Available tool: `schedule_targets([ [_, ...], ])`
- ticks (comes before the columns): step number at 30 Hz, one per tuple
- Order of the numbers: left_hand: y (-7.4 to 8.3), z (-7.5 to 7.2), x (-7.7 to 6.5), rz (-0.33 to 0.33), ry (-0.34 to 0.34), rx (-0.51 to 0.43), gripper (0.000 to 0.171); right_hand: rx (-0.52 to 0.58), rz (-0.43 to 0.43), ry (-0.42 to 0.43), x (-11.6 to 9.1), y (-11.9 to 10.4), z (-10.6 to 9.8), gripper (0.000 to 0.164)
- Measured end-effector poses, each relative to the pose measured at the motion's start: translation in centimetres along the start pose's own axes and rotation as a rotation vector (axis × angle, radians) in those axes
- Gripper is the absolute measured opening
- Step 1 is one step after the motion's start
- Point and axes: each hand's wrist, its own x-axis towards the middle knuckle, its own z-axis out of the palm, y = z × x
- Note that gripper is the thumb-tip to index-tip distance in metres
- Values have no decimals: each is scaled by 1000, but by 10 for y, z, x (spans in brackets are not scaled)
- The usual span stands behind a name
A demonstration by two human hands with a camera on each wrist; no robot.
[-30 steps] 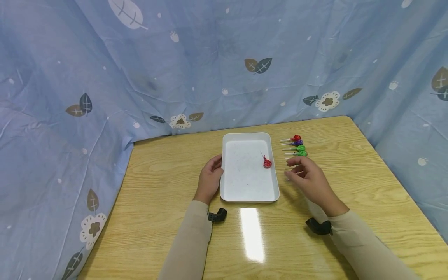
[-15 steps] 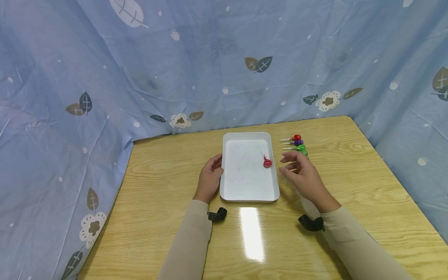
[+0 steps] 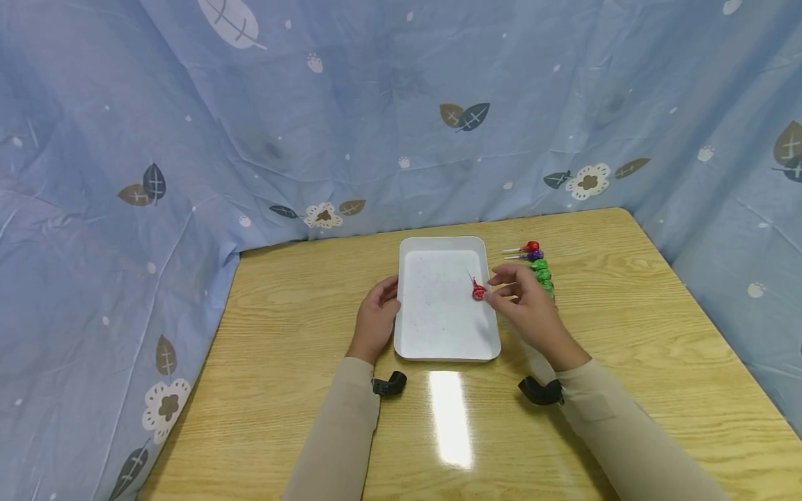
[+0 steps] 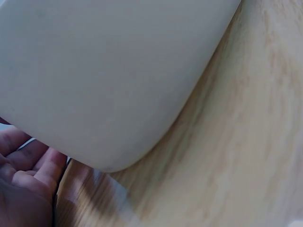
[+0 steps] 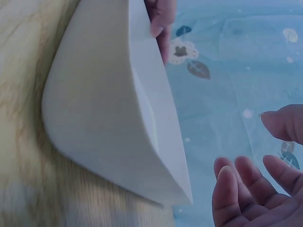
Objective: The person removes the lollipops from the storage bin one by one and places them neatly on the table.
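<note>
A white rectangular tray [image 3: 441, 327] lies on the table, with one red-wrapped lollipop [image 3: 478, 292] inside near its right wall. My left hand [image 3: 374, 319] holds the tray's left side, thumb at the rim and fingers along the outer wall. Over the right rim hovers my right hand [image 3: 525, 306], its thumb and fingertips close to that lollipop in the head view. The right wrist view shows the right hand's fingers [image 5: 248, 182] bent and apart from the thumb, nothing between them. To the tray's right lie a red lollipop [image 3: 532, 246], a purple lollipop [image 3: 535, 255] and green lollipops [image 3: 540, 265], partly hidden by the hand.
The wooden table [image 3: 294, 376] reaches back to a blue patterned curtain [image 3: 351, 139] that hangs behind and at both sides. A bright light reflection [image 3: 451, 417] shows on the tabletop in front of the tray.
My right hand has moved left from beside the row of lollipops to over the tray's right rim. My left hand and the tray have stayed in place.
</note>
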Motion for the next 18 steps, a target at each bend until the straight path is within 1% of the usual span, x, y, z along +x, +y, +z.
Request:
schedule_targets([
  [4, -1, 1, 1, 9, 0, -7, 50, 2, 36, -12, 7, 0, 6, 48],
  [10, -1, 1, 1, 5, -4, -11, 49, -12, 86, -30, 17, 3, 17, 50],
  [18, 0, 0, 2, 15, -14, -21, 51, -71, 139, -43, 25, 2, 28, 55],
])
